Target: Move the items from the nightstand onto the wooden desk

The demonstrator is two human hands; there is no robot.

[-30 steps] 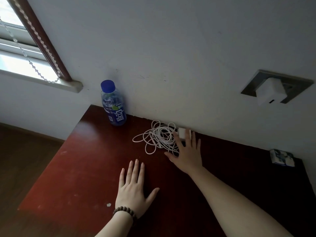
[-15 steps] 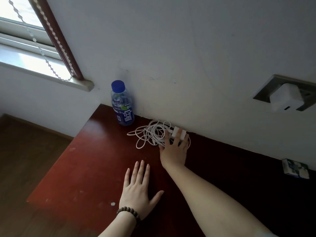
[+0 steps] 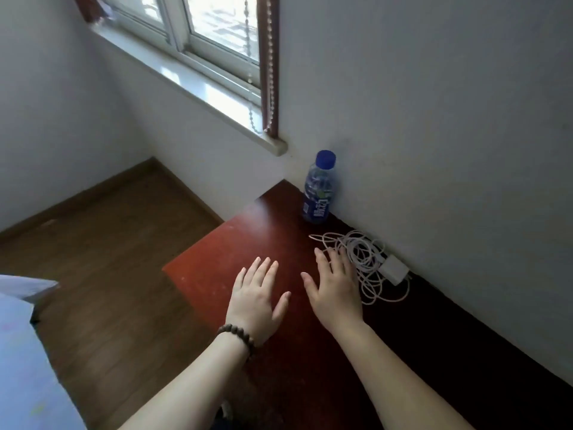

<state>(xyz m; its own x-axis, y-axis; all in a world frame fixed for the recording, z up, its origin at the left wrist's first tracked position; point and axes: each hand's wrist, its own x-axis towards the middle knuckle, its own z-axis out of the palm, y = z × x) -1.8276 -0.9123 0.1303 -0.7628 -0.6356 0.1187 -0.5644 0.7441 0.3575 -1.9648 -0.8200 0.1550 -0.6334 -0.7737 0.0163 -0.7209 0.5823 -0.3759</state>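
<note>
Both hands lie flat, fingers spread, holding nothing, on a dark red wooden tabletop (image 3: 248, 231). The left hand (image 3: 257, 297) wears a brown bead bracelet (image 3: 237, 336). The right hand (image 3: 336, 288) touches a loose coil of white cable (image 3: 362, 259) joined to a white charger block (image 3: 393, 270) by the wall. A blue-capped plastic bottle (image 3: 319, 189) stands upright beyond.

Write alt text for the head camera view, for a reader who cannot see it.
Two bare hands lie open on a dark red wooden surface: the left hand, with a bead bracelet at the wrist, and the right hand, its fingers reaching a tangled white cable with a white charger. A blue-capped bottle stands upright by the wall, below a window.
</note>
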